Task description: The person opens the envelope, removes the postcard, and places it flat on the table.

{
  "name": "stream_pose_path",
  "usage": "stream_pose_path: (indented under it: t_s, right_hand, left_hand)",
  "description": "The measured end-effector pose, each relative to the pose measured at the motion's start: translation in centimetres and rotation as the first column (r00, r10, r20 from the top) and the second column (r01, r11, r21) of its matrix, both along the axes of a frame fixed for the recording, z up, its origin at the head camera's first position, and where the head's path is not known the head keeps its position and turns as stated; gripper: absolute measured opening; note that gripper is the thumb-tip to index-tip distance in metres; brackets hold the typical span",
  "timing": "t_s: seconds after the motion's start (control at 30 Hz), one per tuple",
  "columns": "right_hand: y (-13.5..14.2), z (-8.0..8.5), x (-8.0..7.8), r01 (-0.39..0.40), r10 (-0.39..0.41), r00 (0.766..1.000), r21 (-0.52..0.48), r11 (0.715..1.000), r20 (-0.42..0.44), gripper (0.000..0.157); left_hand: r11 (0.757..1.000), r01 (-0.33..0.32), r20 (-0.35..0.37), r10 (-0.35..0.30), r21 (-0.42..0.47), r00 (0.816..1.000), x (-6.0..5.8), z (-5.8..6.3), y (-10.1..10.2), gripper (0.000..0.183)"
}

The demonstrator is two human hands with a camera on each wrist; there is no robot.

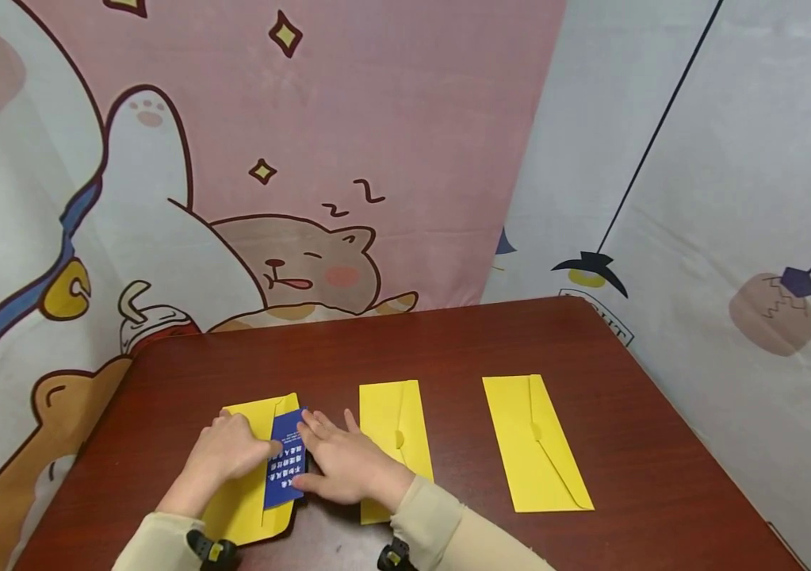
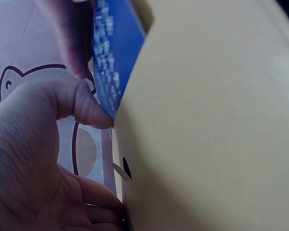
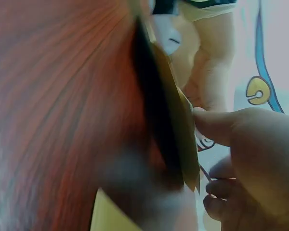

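A blue card with white writing [image 1: 285,468] lies partly inside a yellow envelope [image 1: 239,507] at the table's left side, its right part sticking out of the opening. My left hand [image 1: 225,454] grips the envelope from the left. Its thumb reaches to the opening beside the card, and in the left wrist view the fingers [image 2: 98,199] bend toward the envelope's edge. From the right, my right hand [image 1: 348,464] touches the card's outer edge with rather straight fingers and the thumb lower down. The card's inner part is hidden by the envelope.
A second yellow envelope [image 1: 389,412] lies just right of the hands, partly under the right wrist. Farther right on the brown table [image 1: 633,444] lies a third yellow envelope [image 1: 533,444]. A cartoon-printed cloth [image 1: 391,119] hangs behind the table.
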State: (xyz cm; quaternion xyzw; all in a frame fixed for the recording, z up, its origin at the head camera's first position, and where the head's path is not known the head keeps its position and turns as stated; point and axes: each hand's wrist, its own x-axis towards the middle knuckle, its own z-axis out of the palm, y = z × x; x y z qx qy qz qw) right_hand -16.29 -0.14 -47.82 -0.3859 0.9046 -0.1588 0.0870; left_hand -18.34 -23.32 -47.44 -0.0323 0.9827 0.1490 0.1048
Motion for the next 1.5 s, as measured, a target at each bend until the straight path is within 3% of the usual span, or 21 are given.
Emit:
stream_pose_path:
  t_s: [0.1, 0.17, 0.27, 0.37, 0.43, 0.5, 0.63, 0.83, 1.2, 1.5]
  right_hand:
    - [-0.1, 0.0, -0.3, 0.077, -0.041, 0.987, -0.236, 0.969, 0.156, 0.077]
    - [-0.4, -0.1, -0.5, 0.179, -0.052, 0.950, -0.401, 0.898, 0.307, 0.072]
    - [-1.0, -0.3, -0.6, 0.393, -0.071, 0.852, -0.545, 0.741, 0.519, 0.066]
    - [-1.7, -0.7, -0.5, 0.589, -0.062, 0.721, -0.564, 0.579, 0.690, 0.059]
    - [-2.1, -0.9, -0.4, 0.673, -0.046, 0.647, -0.541, 0.505, 0.761, 0.055]
    - [-2.6, -1.2, -0.3, 0.729, -0.018, 0.578, -0.506, 0.462, 0.816, 0.051]
    - [-3.3, -1.5, -0.1, 0.772, -0.014, 0.507, -0.447, 0.452, 0.862, 0.038]
    - [-3.4, -2.0, -0.1, 0.787, 0.001, 0.475, -0.426, 0.447, 0.880, 0.020]
    - [-2.6, -2.4, -0.5, 0.791, 0.057, 0.459, -0.437, 0.428, 0.886, 0.020]
    - [-2.1, -2.5, -0.7, 0.797, 0.089, 0.447, -0.442, 0.412, 0.890, 0.013]
  left_hand:
    - [1.000, -0.004, -0.002, 0.004, 0.011, 1.000, 0.0, 0.0, -0.1, 0.069]
    - [1.000, -0.006, -0.002, 0.006, 0.013, 1.000, 0.0, 0.0, -0.1, 0.066]
    - [1.000, -0.012, 0.003, 0.012, 0.015, 1.000, 0.0, -0.1, -0.2, 0.068]
    - [1.000, -0.019, 0.008, 0.019, 0.022, 1.000, 0.1, -0.1, -0.2, 0.070]
    - [0.999, -0.026, 0.013, 0.025, 0.029, 1.000, 0.1, -0.1, -0.1, 0.069]
    - [0.999, -0.028, 0.016, 0.028, 0.034, 0.999, 0.2, -0.1, -0.1, 0.067]
    - [0.999, -0.023, 0.014, 0.022, 0.033, 1.000, 0.2, 0.0, 0.0, 0.064]
    - [0.999, -0.018, 0.012, 0.018, 0.026, 1.000, 0.2, 0.0, 0.0, 0.066]
    - [1.000, -0.009, 0.009, 0.009, 0.001, 1.000, 0.0, 0.0, -0.1, 0.082]
    - [1.000, -0.021, 0.006, 0.021, 0.003, 1.000, 0.1, 0.0, -0.2, 0.081]
